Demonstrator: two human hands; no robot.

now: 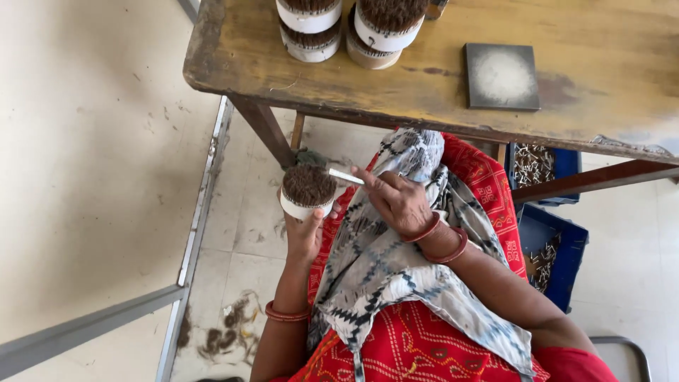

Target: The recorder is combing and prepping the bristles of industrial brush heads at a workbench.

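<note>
My left hand (303, 237) grips a round bundle of dark bristles (308, 185) wrapped in a white band, held upright over my lap. My right hand (397, 200) pinches a thin white stick (346, 177) whose tip touches the bundle's top edge. Red bangles circle both wrists. A grey patterned scarf (396, 262) and red cloth cover my lap beneath both hands.
A worn wooden table (438, 78) stands ahead with several banded bristle bundles (350, 25) stacked at its near left and a dark square block (501, 76) to the right. Blue crates (559, 247) with small pale pieces sit under the table. Metal rails (191, 240) and bristle scraps (226, 332) lie left.
</note>
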